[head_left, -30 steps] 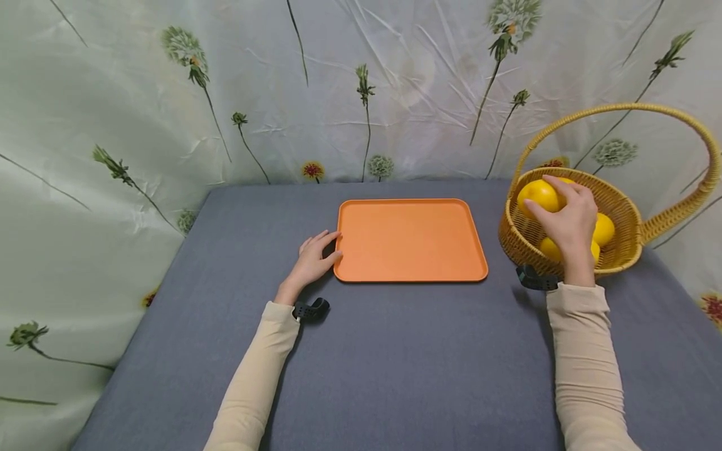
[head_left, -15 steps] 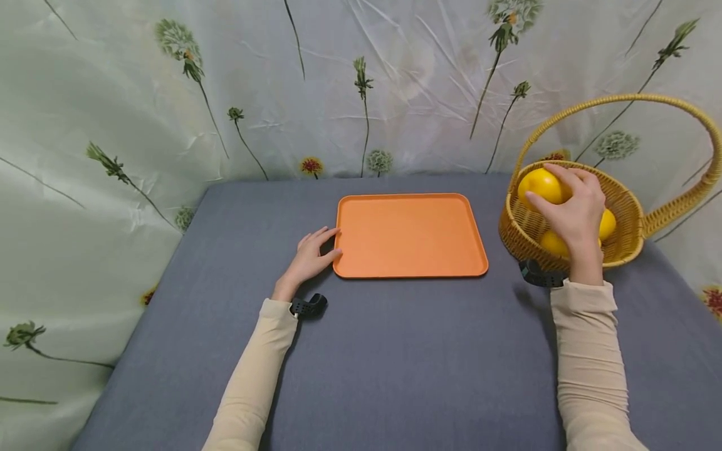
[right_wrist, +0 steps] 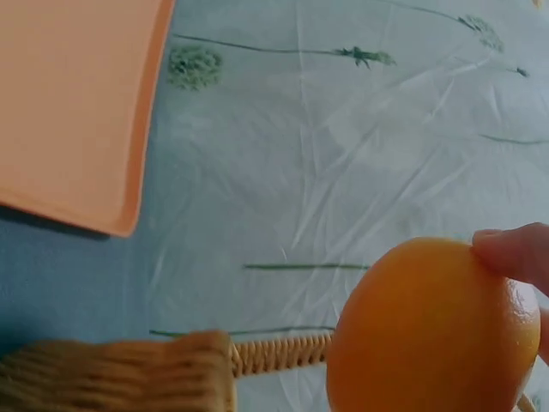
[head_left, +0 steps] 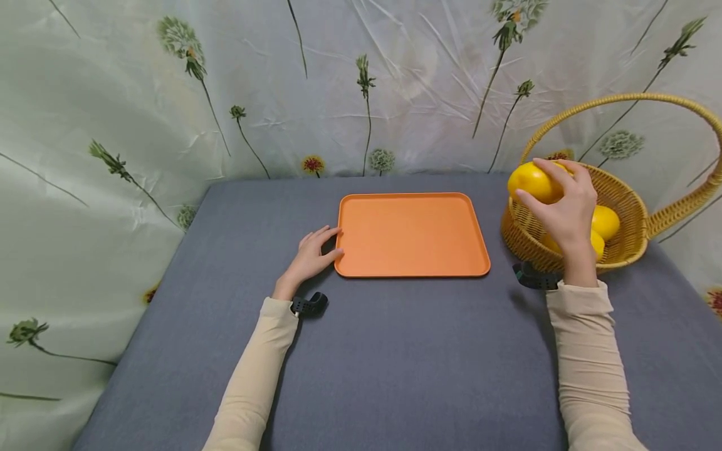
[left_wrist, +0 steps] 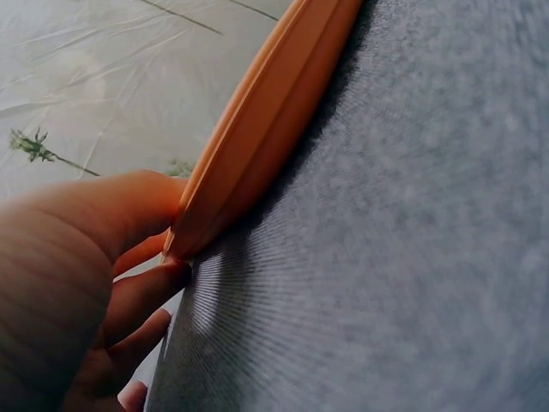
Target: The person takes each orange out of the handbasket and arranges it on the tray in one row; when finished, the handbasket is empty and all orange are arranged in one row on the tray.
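Note:
My right hand (head_left: 566, 207) grips a smooth, oval, yellow, lemon-like fruit (head_left: 533, 183) between thumb and fingers. It holds this fruit at the left rim of a wicker basket (head_left: 632, 250) with a tall arched handle. Seen from the right wrist, the fruit (right_wrist: 429, 335) looks more orange, with a fingertip on its top side. Several similar fruits (head_left: 605, 223) lie in the basket, partly hidden by the hand. My left hand (head_left: 309, 258) rests at the left edge of an orange rectangular tray (head_left: 414, 235); its thumb and fingers touch the tray's rim (left_wrist: 232, 163) in the left wrist view.
A grey-blue cloth (head_left: 395, 363) covers the table under the tray and basket. Behind and to the left hangs a pale curtain (head_left: 417, 113) printed with dandelions. The basket handle (head_left: 620, 99) arches above the right hand. Black bands with small cameras (head_left: 310, 305) sit on both wrists.
My right hand has lifted the fruit from inside the basket up to its left rim. The fruits left in the basket show more. My left hand stays at the tray.

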`<state>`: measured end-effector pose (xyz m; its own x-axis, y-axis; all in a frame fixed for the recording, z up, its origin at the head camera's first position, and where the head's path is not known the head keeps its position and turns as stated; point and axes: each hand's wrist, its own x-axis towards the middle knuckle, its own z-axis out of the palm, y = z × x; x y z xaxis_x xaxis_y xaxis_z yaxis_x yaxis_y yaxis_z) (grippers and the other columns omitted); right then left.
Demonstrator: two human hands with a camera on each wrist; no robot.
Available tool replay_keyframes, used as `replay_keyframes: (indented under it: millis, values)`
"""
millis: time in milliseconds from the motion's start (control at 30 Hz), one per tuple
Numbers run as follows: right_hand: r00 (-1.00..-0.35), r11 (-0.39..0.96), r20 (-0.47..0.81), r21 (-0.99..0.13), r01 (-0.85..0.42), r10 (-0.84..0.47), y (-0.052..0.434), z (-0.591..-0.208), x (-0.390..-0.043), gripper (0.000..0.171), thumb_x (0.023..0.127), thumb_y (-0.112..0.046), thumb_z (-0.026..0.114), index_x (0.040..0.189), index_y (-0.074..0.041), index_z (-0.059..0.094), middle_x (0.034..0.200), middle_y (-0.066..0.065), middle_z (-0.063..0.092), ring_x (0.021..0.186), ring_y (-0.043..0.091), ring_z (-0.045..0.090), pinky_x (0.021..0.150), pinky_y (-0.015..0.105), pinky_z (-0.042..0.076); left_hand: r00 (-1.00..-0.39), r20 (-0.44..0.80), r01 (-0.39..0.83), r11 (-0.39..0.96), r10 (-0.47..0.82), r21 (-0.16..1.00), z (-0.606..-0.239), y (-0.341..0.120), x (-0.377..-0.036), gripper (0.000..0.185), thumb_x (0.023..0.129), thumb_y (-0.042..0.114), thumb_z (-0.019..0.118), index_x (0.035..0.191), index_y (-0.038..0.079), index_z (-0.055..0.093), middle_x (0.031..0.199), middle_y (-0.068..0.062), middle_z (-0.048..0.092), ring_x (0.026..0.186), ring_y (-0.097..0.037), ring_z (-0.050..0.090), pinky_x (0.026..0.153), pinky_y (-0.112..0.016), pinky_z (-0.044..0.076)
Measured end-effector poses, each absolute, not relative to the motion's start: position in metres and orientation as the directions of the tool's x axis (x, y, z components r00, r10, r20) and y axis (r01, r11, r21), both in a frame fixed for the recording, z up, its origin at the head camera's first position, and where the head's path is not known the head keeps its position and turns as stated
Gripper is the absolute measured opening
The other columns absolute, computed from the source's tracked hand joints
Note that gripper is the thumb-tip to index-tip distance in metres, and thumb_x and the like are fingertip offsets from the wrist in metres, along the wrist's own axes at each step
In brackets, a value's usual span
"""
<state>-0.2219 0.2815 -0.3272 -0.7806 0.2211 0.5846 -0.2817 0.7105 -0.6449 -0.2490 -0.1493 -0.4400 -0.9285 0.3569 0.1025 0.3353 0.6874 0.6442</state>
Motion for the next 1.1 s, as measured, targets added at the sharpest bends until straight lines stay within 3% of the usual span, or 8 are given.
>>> replay_keyframes:
  millis: [300, 533, 700, 1100]
  values:
    - [-0.774, 0.652, 0.626, -0.628, -0.425, 0.099, 0.26, -0.342, -0.237, 0.05, 0.071, -0.012, 0.078, 0.119, -0.011, 0.065, 0.126, 0.024, 0.054, 0.121, 0.037, 0.047, 0.098, 0.05, 0.036, -0.929, 0.087, 0.327, 0.69, 0.36, 0.645, -0.439, -0.151, -0.251, 0.054, 0.091, 0.029, 0.06, 0.139, 0.009, 0.046, 0.145, -0.014, 0.045, 0.143, -0.03, 0.027, 0.117, -0.053, 0.01]
    - [-0.808, 0.63, 0.586, -0.649, -0.427, 0.056, 0.246, -0.354, -0.242, 0.052, 0.073, -0.014, 0.078, 0.123, -0.016, 0.063, 0.13, 0.022, 0.052, 0.122, 0.035, 0.046, 0.093, 0.051, 0.039, -0.93, 0.083, 0.324, 0.694, 0.357, 0.643, -0.44, -0.151, -0.251, 0.055, 0.09, 0.029, 0.061, 0.139, 0.01, 0.046, 0.145, -0.013, 0.045, 0.143, -0.03, 0.028, 0.117, -0.052, 0.011]
    - [-0.791, 0.632, 0.611, -0.625, -0.458, 0.031, 0.239, -0.359, -0.244, 0.058, 0.071, -0.015, 0.079, 0.126, -0.012, 0.06, 0.128, 0.02, 0.054, 0.12, 0.035, 0.048, 0.093, 0.048, 0.039, -0.929, 0.089, 0.329, 0.693, 0.358, 0.641, -0.44, -0.152, -0.252, 0.055, 0.09, 0.029, 0.061, 0.139, 0.009, 0.046, 0.144, -0.013, 0.046, 0.142, -0.03, 0.03, 0.117, -0.053, 0.012]
    - [-0.818, 0.598, 0.574, -0.646, -0.475, -0.03, 0.217, -0.37, -0.246, 0.057, 0.07, -0.011, 0.078, 0.124, -0.012, 0.061, 0.139, 0.022, 0.045, 0.13, 0.04, 0.041, 0.096, 0.061, 0.035, -0.925, 0.092, 0.339, 0.696, 0.368, 0.633, -0.439, -0.152, -0.25, 0.056, 0.089, 0.029, 0.062, 0.139, 0.01, 0.046, 0.144, -0.013, 0.046, 0.142, -0.03, 0.029, 0.117, -0.053, 0.013]
